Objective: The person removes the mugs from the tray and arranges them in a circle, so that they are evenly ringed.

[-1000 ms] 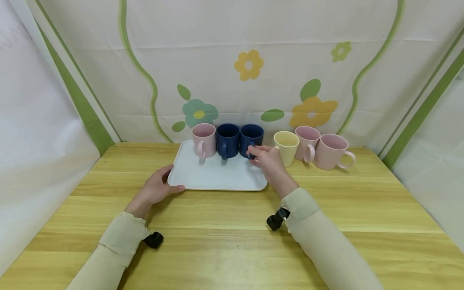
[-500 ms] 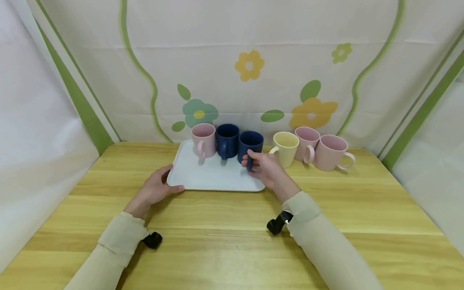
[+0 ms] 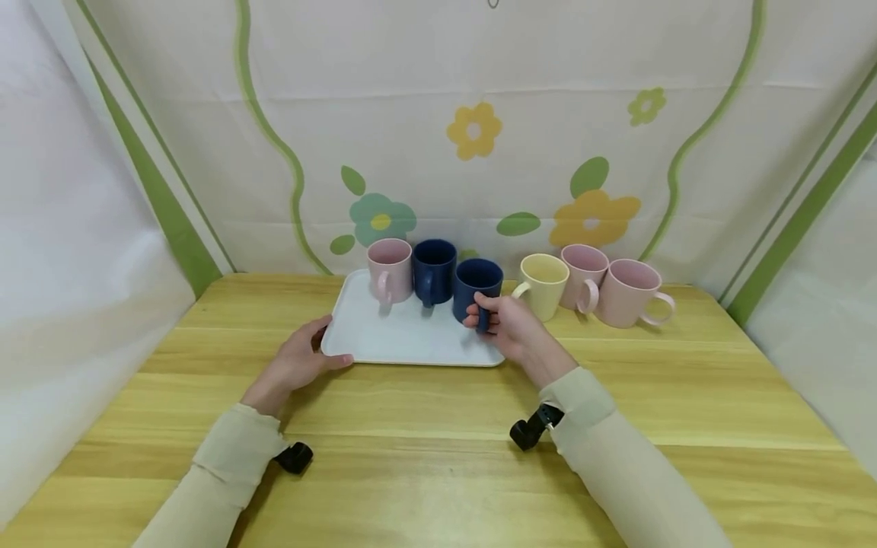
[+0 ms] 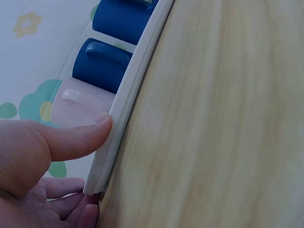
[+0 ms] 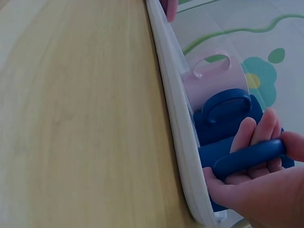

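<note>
While the right hand (image 3: pixel 510 323) grips a blue mug (image 3: pixel 468 295), fingers (image 5: pixel 243 134) curled round its handle, at the right of the white tray (image 3: pixel 400 342) and the left hand (image 3: pixel 304 359) pinches its left end, the left wrist view shows three mugs, the head view six: two blue mugs, three pink mugs (image 3: pixel 392 281), one yellow mug (image 3: pixel 546 285).

The left hand (image 4: pixel 28 164) grips the white tray (image 4: pixel 126 95) at its edge — just beyond stand a pink mug (image 4: pixel 78 107) and two blue mugs (image 4: pixel 118 23).
</note>
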Demonstrator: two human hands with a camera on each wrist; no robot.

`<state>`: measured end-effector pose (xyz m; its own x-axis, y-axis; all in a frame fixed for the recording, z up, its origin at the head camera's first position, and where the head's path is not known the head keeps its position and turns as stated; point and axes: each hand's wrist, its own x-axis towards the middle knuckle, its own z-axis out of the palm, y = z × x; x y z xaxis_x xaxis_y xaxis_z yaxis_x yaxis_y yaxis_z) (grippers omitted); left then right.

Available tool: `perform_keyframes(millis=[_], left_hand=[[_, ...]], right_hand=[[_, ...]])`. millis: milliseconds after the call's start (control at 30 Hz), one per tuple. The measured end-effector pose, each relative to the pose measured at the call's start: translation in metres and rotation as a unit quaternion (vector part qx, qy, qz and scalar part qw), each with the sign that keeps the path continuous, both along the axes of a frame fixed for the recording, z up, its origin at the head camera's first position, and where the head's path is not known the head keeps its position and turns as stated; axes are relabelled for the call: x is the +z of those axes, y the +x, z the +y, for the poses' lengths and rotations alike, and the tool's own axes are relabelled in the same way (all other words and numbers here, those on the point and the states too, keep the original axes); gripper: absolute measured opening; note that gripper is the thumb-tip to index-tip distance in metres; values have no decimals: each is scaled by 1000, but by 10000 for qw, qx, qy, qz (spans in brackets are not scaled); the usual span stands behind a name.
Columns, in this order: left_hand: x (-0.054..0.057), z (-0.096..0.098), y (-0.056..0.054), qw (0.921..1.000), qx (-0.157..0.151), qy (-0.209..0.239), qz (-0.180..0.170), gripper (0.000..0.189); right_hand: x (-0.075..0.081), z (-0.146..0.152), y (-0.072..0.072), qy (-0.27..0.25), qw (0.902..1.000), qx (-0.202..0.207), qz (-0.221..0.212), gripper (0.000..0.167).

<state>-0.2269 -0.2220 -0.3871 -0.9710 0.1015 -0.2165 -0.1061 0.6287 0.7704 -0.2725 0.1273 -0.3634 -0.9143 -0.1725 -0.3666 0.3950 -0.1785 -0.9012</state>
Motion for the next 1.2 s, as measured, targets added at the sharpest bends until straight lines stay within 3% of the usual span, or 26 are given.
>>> perform_keyframes(millis=[233, 467, 633, 900, 1200], left_hand=[[-1, 2, 0, 10000, 33, 19, 4, 103], [0, 1, 0, 10000, 61, 7, 20, 103], [0, 0, -2, 10000, 43, 24, -4, 103], [0, 0, -1, 10000, 58, 37, -54, 103], [-1, 1, -3, 9999, 57, -11, -84, 104]], right_hand=[[1, 4, 6, -326, 9993, 8, -158, 18], [2, 4, 13, -598, 9981, -77, -110, 23], [3, 7, 19, -600, 9982, -43, 47, 29], [5, 10, 33, -298, 9991, 91, 295, 18], [12, 15, 54, -156, 9975, 342, 594, 20]])
